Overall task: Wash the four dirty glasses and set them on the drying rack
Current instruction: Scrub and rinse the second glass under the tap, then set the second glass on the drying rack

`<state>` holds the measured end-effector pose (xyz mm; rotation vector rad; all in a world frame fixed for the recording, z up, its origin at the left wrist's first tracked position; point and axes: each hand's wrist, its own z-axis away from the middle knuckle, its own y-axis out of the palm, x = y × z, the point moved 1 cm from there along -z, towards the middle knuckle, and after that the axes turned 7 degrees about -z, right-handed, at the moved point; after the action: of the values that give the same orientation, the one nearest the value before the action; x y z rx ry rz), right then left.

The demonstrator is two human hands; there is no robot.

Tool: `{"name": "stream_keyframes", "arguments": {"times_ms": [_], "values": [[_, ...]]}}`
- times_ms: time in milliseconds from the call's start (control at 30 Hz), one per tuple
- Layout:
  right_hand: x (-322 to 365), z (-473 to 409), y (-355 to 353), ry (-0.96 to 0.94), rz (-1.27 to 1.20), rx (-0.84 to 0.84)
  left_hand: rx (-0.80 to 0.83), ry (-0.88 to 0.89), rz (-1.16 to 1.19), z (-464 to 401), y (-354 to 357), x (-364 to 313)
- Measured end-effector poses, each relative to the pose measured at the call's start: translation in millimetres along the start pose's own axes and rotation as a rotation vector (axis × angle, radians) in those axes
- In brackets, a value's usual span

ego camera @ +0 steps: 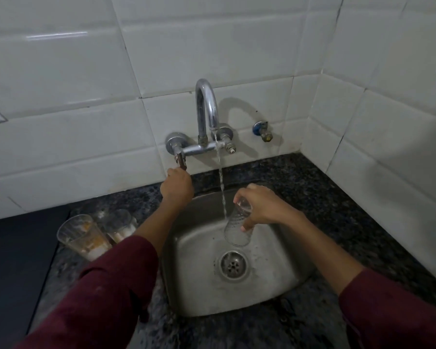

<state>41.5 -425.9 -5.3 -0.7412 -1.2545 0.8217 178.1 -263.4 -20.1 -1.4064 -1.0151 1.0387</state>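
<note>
My right hand [261, 207] grips a clear glass [237, 229] over the steel sink [191, 280], tilted with its mouth turned down and toward me. A thin stream of water [222, 192] falls from the chrome tap [207, 109] and meets the glass's side. My left hand [177, 186] reaches up and holds the tap's left handle [181, 161]. On the counter left of the sink stand dirty glasses with orange and white residue: one [79, 238] in front, others [120, 224] behind it, partly hidden by my left sleeve.
A dark speckled stone counter [337, 212] surrounds the sink, with white tiled walls behind and to the right. A small valve [262, 131] juts from the wall right of the tap. A dark flat surface [13, 268] lies at the far left. The drain [233, 265] sits mid-basin.
</note>
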Motion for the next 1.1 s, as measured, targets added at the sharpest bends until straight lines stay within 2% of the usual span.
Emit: {"name": "stream_keyframes", "arguments": {"times_ms": [100,200,233,300,367,467,567,667,867,967,1100], "values": [[3,4,1,-0.021,-0.083,0.021,0.239,0.126,0.008,32,0,0],[5,8,1,-0.054,-0.177,0.017,0.493,0.396,0.247,68,14,-3],[6,9,2,-0.069,-0.216,0.010,0.533,0.441,0.364,79,19,-6],[10,11,5,-0.101,-0.331,-0.020,0.492,0.431,0.580,96,27,-12],[12,12,13,-0.115,-0.475,-0.086,0.358,0.364,0.705,101,36,-15],[8,12,38,-0.082,-0.746,-0.208,0.220,0.285,0.800,103,44,-9],[7,13,68,0.004,-0.912,-0.219,0.144,0.216,0.839,106,47,-2],[16,12,80,0.045,-0.889,-0.251,0.128,0.188,0.836,107,45,6],[51,-6,77,0.046,-0.792,-0.365,0.150,0.255,0.904,97,30,43],[87,-22,74,0.039,-0.770,-0.429,0.121,0.217,0.907,92,10,86],[159,-58,82,0.008,-0.769,-0.438,-0.038,0.177,0.859,98,-18,177]]}}
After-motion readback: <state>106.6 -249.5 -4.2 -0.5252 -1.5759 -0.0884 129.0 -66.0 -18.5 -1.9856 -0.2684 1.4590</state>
